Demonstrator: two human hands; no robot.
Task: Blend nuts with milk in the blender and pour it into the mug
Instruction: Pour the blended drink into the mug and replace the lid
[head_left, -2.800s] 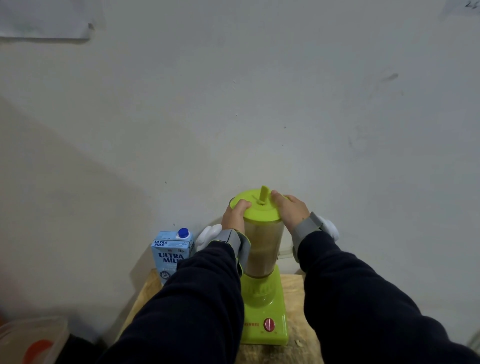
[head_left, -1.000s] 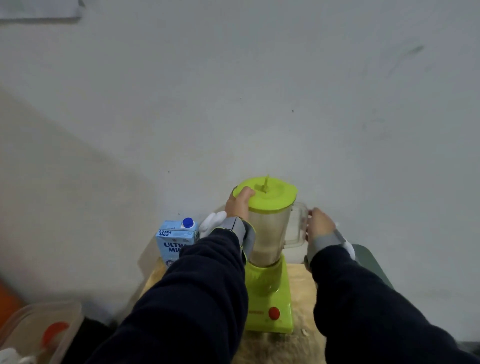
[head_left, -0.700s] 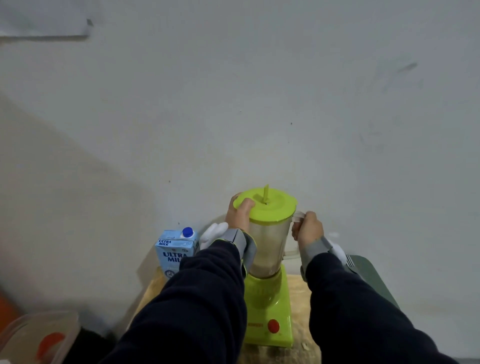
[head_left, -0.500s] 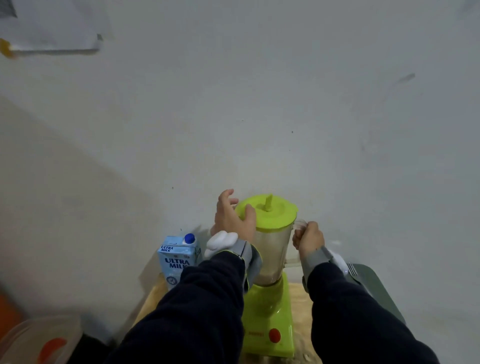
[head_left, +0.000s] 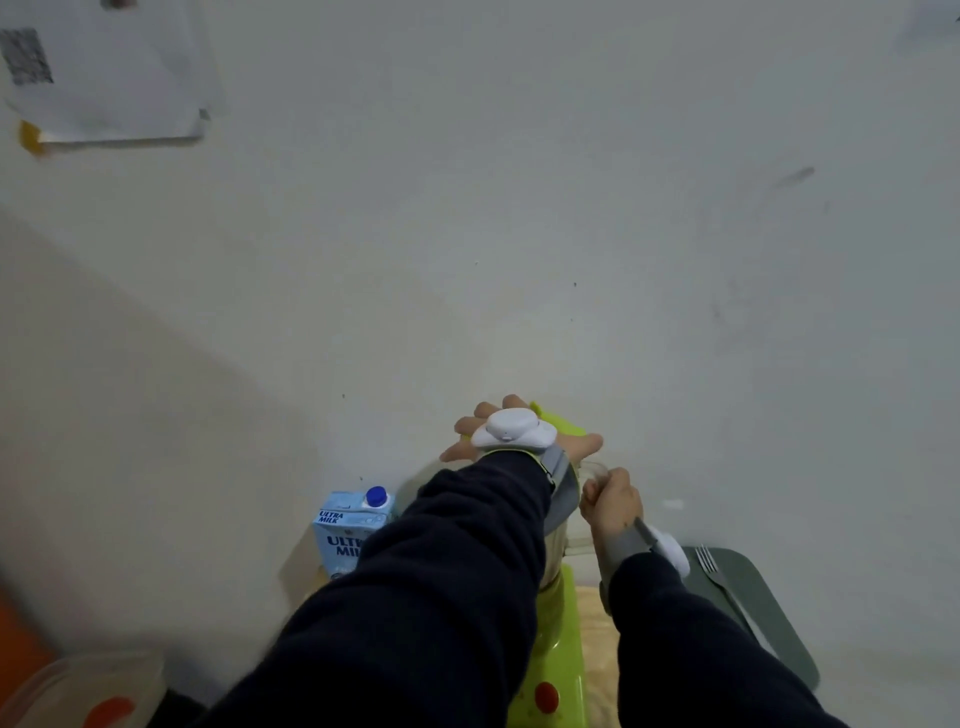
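Pressing down on the blender's green lid (head_left: 563, 427), the left hand (head_left: 511, 439) lies flat w/ fingers spread, gripping nothing. Right hand (head_left: 609, 503) is closed around the clear jug handle (head_left: 592, 470), just right of the lid. Jug (head_left: 556, 540) sits on the green base (head_left: 558, 654). Looks like blending's done or nearly; next prob. lift jug off base, keeping it level. Milk carton (head_left: 349, 530) stands left of base. Mug not in view.

We see milk carton (head_left: 349, 530) blocking blender's (head_left: 558, 649) left; grey tray (head_left: 769, 613) (fork (head_left: 712, 569) on it) blocks right; wall (head_left: 519, 234) close behind, room above.
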